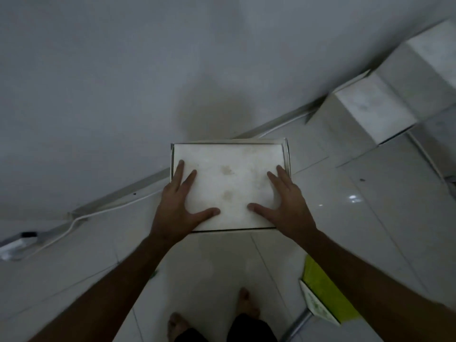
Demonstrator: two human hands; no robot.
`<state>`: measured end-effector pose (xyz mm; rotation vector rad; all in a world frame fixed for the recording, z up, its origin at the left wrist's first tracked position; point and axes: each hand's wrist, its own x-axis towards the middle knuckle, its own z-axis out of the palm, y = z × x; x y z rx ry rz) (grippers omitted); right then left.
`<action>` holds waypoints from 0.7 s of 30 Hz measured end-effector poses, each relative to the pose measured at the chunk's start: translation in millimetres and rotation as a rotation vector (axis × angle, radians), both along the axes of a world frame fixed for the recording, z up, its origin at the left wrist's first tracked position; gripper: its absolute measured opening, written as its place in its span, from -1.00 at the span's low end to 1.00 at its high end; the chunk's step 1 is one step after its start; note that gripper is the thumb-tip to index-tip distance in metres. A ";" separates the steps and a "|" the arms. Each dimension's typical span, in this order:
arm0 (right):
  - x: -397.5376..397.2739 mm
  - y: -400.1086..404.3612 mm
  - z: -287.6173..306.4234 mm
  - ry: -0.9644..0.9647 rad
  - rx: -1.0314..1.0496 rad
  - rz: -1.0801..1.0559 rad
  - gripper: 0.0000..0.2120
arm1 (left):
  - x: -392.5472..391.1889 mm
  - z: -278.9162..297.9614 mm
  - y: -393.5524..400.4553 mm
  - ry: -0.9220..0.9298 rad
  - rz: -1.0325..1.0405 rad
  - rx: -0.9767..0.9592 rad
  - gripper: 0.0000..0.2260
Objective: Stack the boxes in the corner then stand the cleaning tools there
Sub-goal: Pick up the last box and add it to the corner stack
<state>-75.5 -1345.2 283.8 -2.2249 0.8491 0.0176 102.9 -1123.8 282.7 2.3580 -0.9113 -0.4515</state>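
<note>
At the far left edge, a small dark and silver thing (18,241) lies on the floor (370,206), too blurry to name. A white cable (103,212) runs along the foot of the wall (123,70). The left hand (176,208) lies flat on the white box (228,183), fingers spread wide. The box sits by the wall. The right hand (287,206) lies flat on it too, holding nothing. More white boxes (375,107) are stacked at the right, partly cut off. A green dustpan (325,294) peeks out under the right arm.
</note>
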 end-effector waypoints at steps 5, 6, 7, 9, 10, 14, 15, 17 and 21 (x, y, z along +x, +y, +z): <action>-41.5 -51.1 102.5 0.005 0.010 -0.087 -0.05 | -19.5 98.9 -66.5 0.045 -0.091 -0.023 0.00; -47.8 -59.0 117.4 0.007 0.003 -0.100 -0.04 | -22.0 114.3 -78.4 0.050 -0.110 -0.021 0.00; -55.0 -68.3 134.6 0.011 -0.005 -0.117 -0.04 | -24.8 132.1 -92.8 0.047 -0.133 -0.018 0.00; -67.8 -86.2 164.3 0.015 -0.004 -0.157 -0.04 | -29.4 162.4 -120.0 0.041 -0.180 -0.012 -0.01; -72.7 -94.8 176.7 0.011 -0.006 -0.177 -0.03 | -30.9 175.0 -133.1 0.040 -0.203 -0.012 -0.01; -85.8 -128.4 213.9 0.016 -0.025 -0.263 -0.02 | -27.7 211.0 -185.6 0.043 -0.295 -0.009 -0.01; -87.1 -136.8 221.8 0.017 -0.024 -0.285 -0.02 | -24.5 218.1 -200.1 0.044 -0.324 -0.009 0.00; -88.2 -152.5 233.4 0.016 -0.020 -0.331 -0.02 | -17.8 230.8 -228.0 0.040 -0.378 -0.011 0.01; -85.4 -184.8 245.3 0.025 -0.027 -0.422 -0.02 | 0.1 245.7 -285.3 0.042 -0.468 -0.016 0.01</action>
